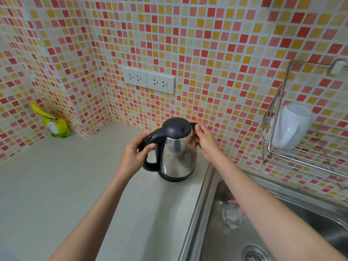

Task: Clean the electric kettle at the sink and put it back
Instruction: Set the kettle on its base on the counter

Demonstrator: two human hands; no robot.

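One upright kettle (pixel 178 155) (handle (pixel 149 166) leftward): left hand (pixel 133 157) grips handle, right hand (pixel 206 142) presses flat.

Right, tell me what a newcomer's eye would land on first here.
The steel electric kettle stands on the counter beside the sink, the left hand gripping its handle and the right hand resting against its opposite side. Behind it a red, orange and cream mosaic wall fills the view, with a double socket above the kettle and a white cup in a wire rack at the right.
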